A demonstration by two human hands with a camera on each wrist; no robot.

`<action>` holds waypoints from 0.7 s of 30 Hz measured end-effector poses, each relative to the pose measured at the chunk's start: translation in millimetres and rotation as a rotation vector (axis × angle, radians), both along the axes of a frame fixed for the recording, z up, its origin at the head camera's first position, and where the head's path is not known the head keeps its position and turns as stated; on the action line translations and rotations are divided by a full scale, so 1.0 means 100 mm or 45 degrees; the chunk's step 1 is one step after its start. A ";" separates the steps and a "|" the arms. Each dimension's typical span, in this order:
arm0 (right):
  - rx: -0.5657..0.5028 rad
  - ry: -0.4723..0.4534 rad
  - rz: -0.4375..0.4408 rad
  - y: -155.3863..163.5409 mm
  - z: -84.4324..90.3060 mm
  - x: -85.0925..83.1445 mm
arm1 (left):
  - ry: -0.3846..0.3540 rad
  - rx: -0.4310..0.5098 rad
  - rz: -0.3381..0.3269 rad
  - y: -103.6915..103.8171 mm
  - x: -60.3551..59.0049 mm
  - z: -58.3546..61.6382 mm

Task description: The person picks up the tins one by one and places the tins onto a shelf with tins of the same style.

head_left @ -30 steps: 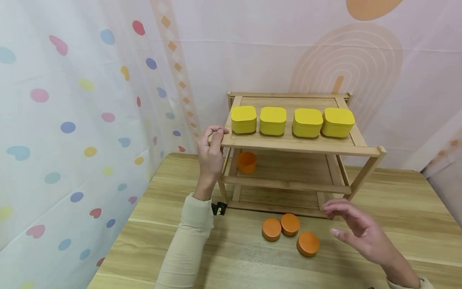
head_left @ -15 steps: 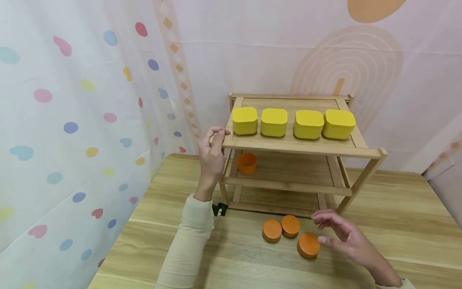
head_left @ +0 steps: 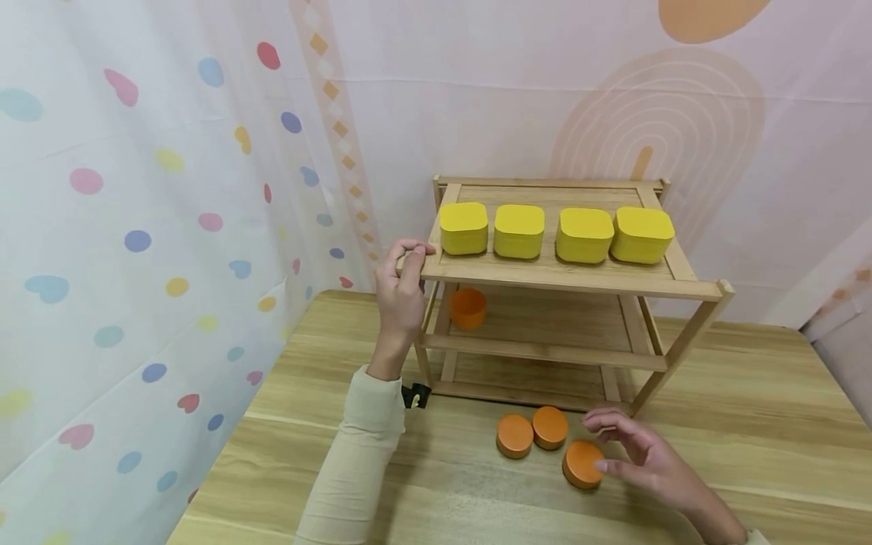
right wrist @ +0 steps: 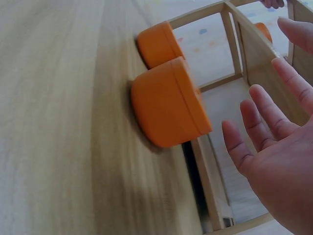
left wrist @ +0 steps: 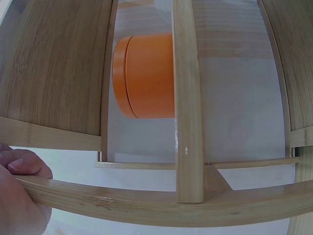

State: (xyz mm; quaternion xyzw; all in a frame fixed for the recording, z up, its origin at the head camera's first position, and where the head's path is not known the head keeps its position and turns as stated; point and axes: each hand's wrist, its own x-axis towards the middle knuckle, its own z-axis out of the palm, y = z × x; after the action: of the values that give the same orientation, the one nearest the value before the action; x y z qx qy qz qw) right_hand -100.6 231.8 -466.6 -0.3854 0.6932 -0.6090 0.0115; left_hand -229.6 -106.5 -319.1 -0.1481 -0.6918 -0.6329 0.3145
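Note:
My left hand (head_left: 400, 295) grips the top left corner of a wooden three-tier shelf rack (head_left: 565, 281), its fingers curled over the rail, as the left wrist view shows too. My right hand (head_left: 643, 458), fingers spread and holding nothing, hovers beside the nearest orange round lidded container (head_left: 583, 464). Its thumb overlaps that container's edge in the head view. Two similar orange containers, one at left (head_left: 514, 435) and one behind (head_left: 549, 428), stand close together on the table. Another orange lidded container (left wrist: 146, 76) sits at the left end of the middle shelf.
Several yellow rounded-square boxes (head_left: 519, 231) line the rack's top shelf. The rack stands on a wood-grain table (head_left: 327, 341), with its bottom tier just behind the orange containers. A patterned curtain (head_left: 170, 189) hangs to the left and behind.
My right hand has moved left and slightly down, from beside the rack's right leg to the nearest orange container. My left hand keeps its hold on the rack.

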 end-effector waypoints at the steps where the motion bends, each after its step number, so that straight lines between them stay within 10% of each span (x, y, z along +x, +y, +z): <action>1: 0.016 -0.010 -0.011 0.00 -0.01 0.00 | 0.001 -0.001 0.001 0.00 0.00 0.00; 10: 0.073 -0.091 -0.055 0.02 -0.14 0.02 | 0.020 -0.001 -0.015 0.01 0.00 0.00; 21: -0.007 -0.305 0.172 0.05 -0.31 0.03 | 0.002 0.000 -0.004 0.01 0.01 0.01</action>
State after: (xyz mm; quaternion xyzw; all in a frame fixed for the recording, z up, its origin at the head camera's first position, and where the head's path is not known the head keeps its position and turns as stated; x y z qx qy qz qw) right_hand -98.1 236.6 -497.7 -0.3558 0.6576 -0.6504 0.1339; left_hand -228.3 -105.5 -318.2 -0.1496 -0.6913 -0.6333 0.3141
